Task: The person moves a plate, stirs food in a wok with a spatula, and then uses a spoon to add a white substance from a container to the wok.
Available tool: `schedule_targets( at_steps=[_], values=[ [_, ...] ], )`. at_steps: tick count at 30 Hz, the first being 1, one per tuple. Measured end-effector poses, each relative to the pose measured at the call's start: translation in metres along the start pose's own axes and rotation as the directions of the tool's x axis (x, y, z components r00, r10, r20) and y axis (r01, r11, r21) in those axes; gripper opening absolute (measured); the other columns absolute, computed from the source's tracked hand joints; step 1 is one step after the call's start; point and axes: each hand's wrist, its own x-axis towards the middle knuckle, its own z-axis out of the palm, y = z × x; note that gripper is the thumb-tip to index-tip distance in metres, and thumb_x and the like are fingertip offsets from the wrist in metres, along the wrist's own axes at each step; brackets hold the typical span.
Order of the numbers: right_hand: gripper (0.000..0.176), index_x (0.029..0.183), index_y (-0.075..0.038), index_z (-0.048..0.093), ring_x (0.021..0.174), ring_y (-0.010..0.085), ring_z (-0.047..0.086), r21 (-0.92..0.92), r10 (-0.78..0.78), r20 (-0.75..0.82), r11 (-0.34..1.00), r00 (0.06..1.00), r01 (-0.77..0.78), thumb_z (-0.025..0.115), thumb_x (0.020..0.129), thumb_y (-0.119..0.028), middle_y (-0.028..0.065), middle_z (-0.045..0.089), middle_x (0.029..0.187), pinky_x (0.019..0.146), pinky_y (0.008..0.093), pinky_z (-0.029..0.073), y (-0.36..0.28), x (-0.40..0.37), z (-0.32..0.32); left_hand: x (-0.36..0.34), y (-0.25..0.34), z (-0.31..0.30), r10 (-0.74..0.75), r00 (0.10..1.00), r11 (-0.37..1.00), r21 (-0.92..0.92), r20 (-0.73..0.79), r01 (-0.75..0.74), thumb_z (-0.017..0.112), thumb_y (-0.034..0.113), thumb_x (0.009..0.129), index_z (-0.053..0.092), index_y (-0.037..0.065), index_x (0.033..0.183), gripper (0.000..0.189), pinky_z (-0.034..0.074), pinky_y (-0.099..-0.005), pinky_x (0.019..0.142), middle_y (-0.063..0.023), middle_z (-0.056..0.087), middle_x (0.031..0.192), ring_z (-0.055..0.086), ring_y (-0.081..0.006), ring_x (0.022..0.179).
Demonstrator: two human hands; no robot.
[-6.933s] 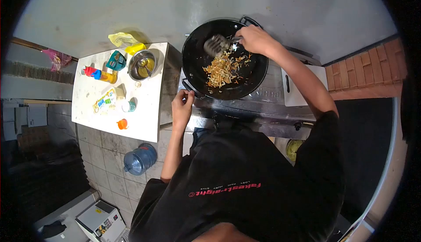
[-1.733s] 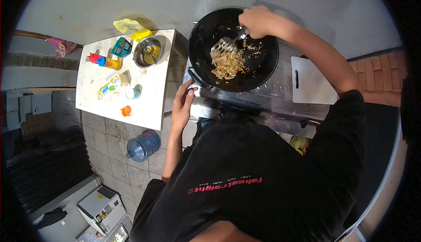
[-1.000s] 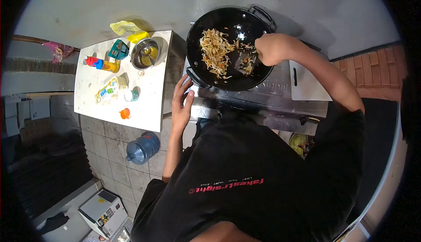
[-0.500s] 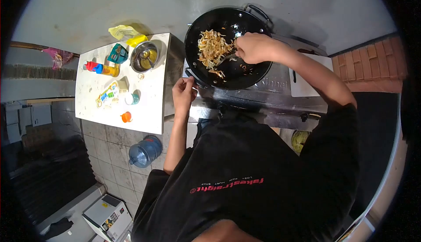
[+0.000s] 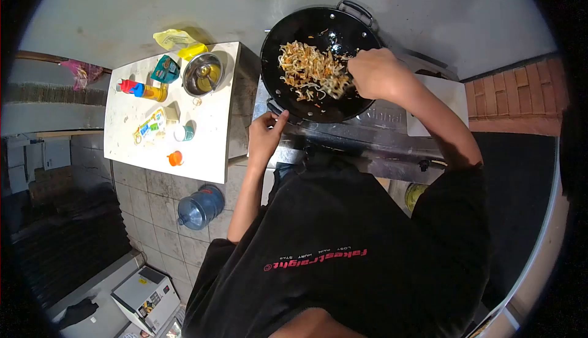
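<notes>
A black wok [image 5: 300, 25] sits on the steel stove [image 5: 361, 139], holding a loose heap of noodle-like strands with orange shreds [image 5: 309, 65]. My right hand [image 5: 375, 75] is closed over the wok's right side, gripping a metal spatula [image 5: 338, 85]. The spatula's head lies among the food at the heap's right edge and is blurred, with its handle mostly hidden by my fist. At the wok's near left rim, my left hand [image 5: 266, 134] pinches the black loop handle [image 5: 275, 106] between thumb and fingers.
Left of the stove, a white table [image 5: 202, 154] bears a steel bowl [image 5: 203, 74], a yellow bag [image 5: 179, 41], squeeze bottles [image 5: 141, 90] and an orange cap [image 5: 175, 158]. A blue water jug [image 5: 201, 207] lies on the floor. A white board [image 5: 438, 105] is right of the wok.
My right hand has moved right with the spatula, and the food is spread further right in the wok. My left hand stays at the handle. The view has shifted slightly.
</notes>
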Motion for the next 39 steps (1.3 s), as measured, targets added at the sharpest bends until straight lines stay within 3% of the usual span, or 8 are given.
schedule_targets(
  at_steps=[5, 8, 10, 17, 31, 33, 37, 39],
  values=[
    [0.019, 0.082, 0.001, 0.073, 0.080, 0.0377, 0.070, -0.003, 0.000, -0.218, 1.000, 0.976, -0.001, 0.067, 0.084, -0.017, 0.0221, 0.070, 0.082, 0.070, 0.0448, 0.057, 0.015, -0.004, 0.008, 0.015, 0.017, -0.022, 0.109, 0.992, 0.957, 0.277, -0.061, -0.088, 0.073, 0.034, 0.085, 0.067, -0.003, 0.078, 0.038, 0.047, -0.0375, 0.056, -0.0140, 0.066, 0.064, 0.063, -0.0243, 0.056],
    [0.015, 0.079, 0.001, 0.072, 0.079, 0.0373, 0.070, -0.037, 0.021, -0.232, 0.999, 0.973, -0.031, 0.066, 0.081, -0.012, 0.0220, 0.069, 0.080, 0.069, 0.0446, 0.057, 0.029, -0.014, -0.005, 0.031, 0.042, -0.037, 0.138, 0.965, 0.896, 0.444, -0.222, -0.026, 0.075, 0.032, 0.081, 0.068, 0.000, 0.087, 0.033, 0.050, -0.0428, 0.067, -0.0152, 0.068, 0.081, 0.065, -0.0329, 0.076],
    [0.011, 0.079, 0.000, 0.073, 0.079, 0.0377, 0.070, -0.070, 0.045, -0.253, 0.995, 0.967, -0.064, 0.064, 0.077, -0.006, 0.0228, 0.069, 0.081, 0.069, 0.0445, 0.057, 0.035, -0.015, -0.005, 0.048, 0.050, -0.045, 0.530, 0.805, 0.640, 0.748, -0.266, -0.174, 0.076, 0.030, 0.080, 0.069, 0.004, 0.094, 0.030, 0.048, -0.0454, 0.081, -0.0148, 0.065, 0.100, 0.060, -0.0349, 0.098],
    [0.012, 0.082, 0.001, 0.073, 0.083, 0.0359, 0.071, 0.026, -0.033, -0.262, 0.999, 0.965, 0.042, 0.063, 0.077, -0.004, 0.0212, 0.071, 0.087, 0.070, 0.0435, 0.058, 0.014, 0.009, 0.017, 0.097, 0.051, -0.052, 0.519, 0.853, 0.515, 0.819, -0.064, -0.253, 0.076, 0.029, 0.081, 0.070, 0.006, 0.090, 0.026, 0.047, -0.0465, 0.086, -0.0159, 0.060, 0.107, 0.057, -0.0361, 0.100],
    [0.012, 0.082, -0.001, 0.074, 0.081, 0.0335, 0.072, 0.011, -0.011, -0.340, 1.000, 0.940, 0.015, 0.063, 0.078, -0.004, 0.0196, 0.072, 0.085, 0.067, 0.0427, 0.059, 0.024, -0.017, -0.014, 0.140, 0.039, -0.072, 0.515, 0.856, 0.760, 0.437, 0.046, -0.481, 0.072, 0.016, 0.084, 0.070, 0.004, 0.101, 0.021, 0.050, -0.0425, 0.086, -0.0189, 0.063, 0.105, 0.062, -0.0362, 0.095],
    [0.011, 0.079, 0.004, 0.071, 0.079, 0.0382, 0.070, -0.048, -0.202, -0.300, 0.979, 0.932, 0.196, 0.064, 0.073, -0.004, 0.0239, 0.069, 0.083, 0.069, 0.0449, 0.057, 0.033, -0.017, -0.035, 0.140, 0.043, -0.069, 0.489, 0.871, 0.788, 0.407, 0.039, -0.461, 0.072, 0.016, 0.084, 0.069, 0.004, 0.102, 0.022, 0.050, -0.0414, 0.085, -0.0186, 0.063, 0.107, 0.063, -0.0350, 0.094],
    [0.016, 0.088, 0.004, 0.072, 0.083, 0.0401, 0.070, -0.247, -0.176, 0.238, 0.940, 0.955, 0.234, 0.066, 0.076, -0.007, 0.0247, 0.070, 0.090, 0.071, 0.0445, 0.057, 0.010, 0.031, -0.064, 0.147, 0.045, -0.070, 0.499, 0.866, 0.762, 0.461, 0.030, -0.455, 0.074, 0.016, 0.083, 0.068, 0.005, 0.104, 0.024, 0.051, -0.0391, 0.084, -0.0169, 0.062, 0.107, 0.063, -0.0311, 0.092],
    [0.017, 0.089, 0.004, 0.072, 0.086, 0.0403, 0.069, -0.129, -0.221, 0.131, 0.963, 0.966, 0.238, 0.066, 0.077, -0.008, 0.0256, 0.069, 0.091, 0.072, 0.0449, 0.057, 0.007, 0.047, -0.054, 0.143, 0.041, -0.069, 0.512, 0.859, 0.755, 0.471, 0.012, -0.456, 0.074, 0.015, 0.083, 0.069, 0.005, 0.103, 0.024, 0.051, -0.0377, 0.083, -0.0153, 0.063, 0.105, 0.063, -0.0294, 0.090]
  ],
)
